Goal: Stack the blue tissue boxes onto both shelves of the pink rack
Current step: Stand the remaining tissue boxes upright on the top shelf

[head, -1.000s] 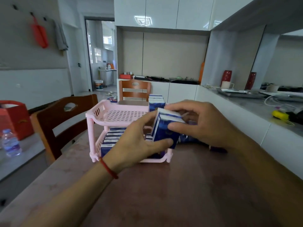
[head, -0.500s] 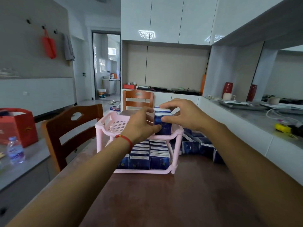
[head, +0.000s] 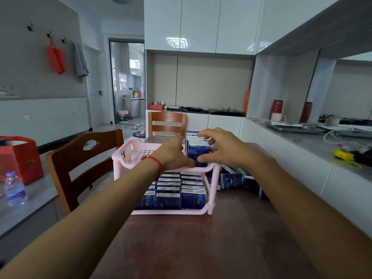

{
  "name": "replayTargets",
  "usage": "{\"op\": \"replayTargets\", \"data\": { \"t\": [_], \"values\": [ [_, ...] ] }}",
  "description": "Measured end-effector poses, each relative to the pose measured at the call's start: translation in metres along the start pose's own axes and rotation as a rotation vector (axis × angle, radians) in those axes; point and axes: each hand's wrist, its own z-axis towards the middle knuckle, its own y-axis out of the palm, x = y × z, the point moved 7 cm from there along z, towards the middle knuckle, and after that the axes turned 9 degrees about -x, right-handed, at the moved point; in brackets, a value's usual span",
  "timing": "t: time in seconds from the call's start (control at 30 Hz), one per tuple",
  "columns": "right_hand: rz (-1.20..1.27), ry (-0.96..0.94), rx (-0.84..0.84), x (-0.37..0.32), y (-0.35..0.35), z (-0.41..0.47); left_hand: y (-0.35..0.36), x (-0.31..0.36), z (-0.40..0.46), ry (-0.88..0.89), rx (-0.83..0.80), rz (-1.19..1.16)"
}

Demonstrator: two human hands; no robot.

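Now that the box [head: 198, 156] has gone down at the top shelf's [head: 141, 156] right edge, both hands [head: 175, 156] [head: 223, 150] pinch it loosely; more boxes wait.

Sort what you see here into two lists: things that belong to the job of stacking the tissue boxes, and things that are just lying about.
Part of the job:
pink rack
blue tissue boxes on the top shelf
boxes on the bottom shelf
loose boxes on the table
left hand
right hand

Just lying about:
water bottle
red box
wooden chair
red vases
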Motion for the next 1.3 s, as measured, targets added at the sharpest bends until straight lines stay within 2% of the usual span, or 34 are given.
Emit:
{"op": "replayTargets", "data": {
  "t": [0.27, 0.33, 0.4, 0.43, 0.5, 0.57, 0.63, 0.73, 0.83, 0.9, 1.03, 1.23, 1.3],
  "values": [
    [0.148, -0.04, 0.034, -0.001, 0.001, -0.014, 0.001, -0.004, -0.003, -0.019, -0.033, -0.045],
    [0.173, -0.041, 0.114, 0.003, -0.007, -0.024, 0.0, -0.004, -0.009, -0.018, -0.004, -0.034],
    [0.198, -0.021, 0.24, 0.018, -0.018, -0.04, -0.002, 0.0, -0.022, 0.052, 0.127, 0.007],
    [0.192, -0.007, 0.303, 0.027, -0.022, -0.051, -0.004, 0.004, -0.033, 0.13, 0.253, 0.054],
    [0.14, 0.041, 0.396, 0.054, -0.025, -0.074, -0.002, 0.014, -0.065, 0.362, 0.541, 0.147],
    [0.082, 0.153, 0.444, 0.093, -0.019, -0.098, 0.016, 0.018, -0.09, 0.562, 0.66, 0.165],
    [0.04, 0.329, 0.467, 0.142, -0.004, -0.123, 0.051, 0.018, -0.096, 0.644, 0.575, 0.175],
    [-0.055, 0.521, 0.448, 0.203, 0.026, -0.159, 0.119, 0.021, -0.085, 0.667, 0.316, 0.254],
    [-0.136, 0.522, 0.311, 0.23, 0.051, -0.167, 0.18, 0.024, -0.058, 0.664, 0.103, 0.336],
    [-0.151, 0.498, 0.28, 0.238, 0.059, -0.161, 0.207, 0.027, -0.035, 0.641, 0.004, 0.365],
    [-0.202, 0.457, 0.257, 0.245, 0.067, -0.153, 0.225, 0.03, 0.001, 0.557, 0.022, 0.291],
    [-0.016, 0.348, 0.45, 0.23, 0.045, -0.158, 0.227, 0.007, 0.015, 0.505, 0.049, 0.051],
    [0.139, 0.289, 0.441, 0.215, 0.037, -0.161, 0.222, 0.001, 0.018, 0.455, 0.07, -0.048]
  ]
}}
